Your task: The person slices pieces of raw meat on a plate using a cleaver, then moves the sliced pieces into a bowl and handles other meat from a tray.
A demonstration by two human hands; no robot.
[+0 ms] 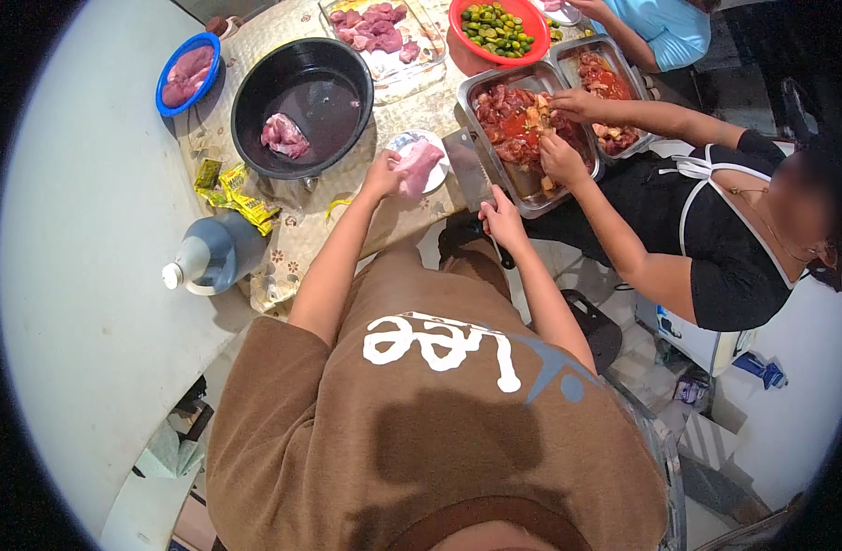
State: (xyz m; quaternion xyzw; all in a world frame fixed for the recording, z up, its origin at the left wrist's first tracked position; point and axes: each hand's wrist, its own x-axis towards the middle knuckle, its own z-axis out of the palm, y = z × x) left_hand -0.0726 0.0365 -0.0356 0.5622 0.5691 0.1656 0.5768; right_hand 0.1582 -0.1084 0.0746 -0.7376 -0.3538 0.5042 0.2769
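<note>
My left hand (384, 176) grips the near left side of a pale pink piece of raw meat (419, 169), which is over a small white plate (436, 180) near the table's front edge. In my right hand (501, 219) is the handle of a broad cleaver (467, 165), its blade pointing away from me, just right of the plate. A large black basin (303, 165) stands beyond my left hand, with another chunk of raw meat (284, 136) and a little liquid inside. Close to the cleaver is a metal tray (529, 205) of cut meat in reddish sauce.
At my right, a person (738, 206) has both hands in the tray. Another person's blue sleeve (669, 34) shows beyond a second tray (631, 48). A red bowl of halved green citrus (500, 31), a glass dish (434, 34), a blue bowl (217, 52), seasoning packets (238, 189) and a jug (221, 251) surround the basin.
</note>
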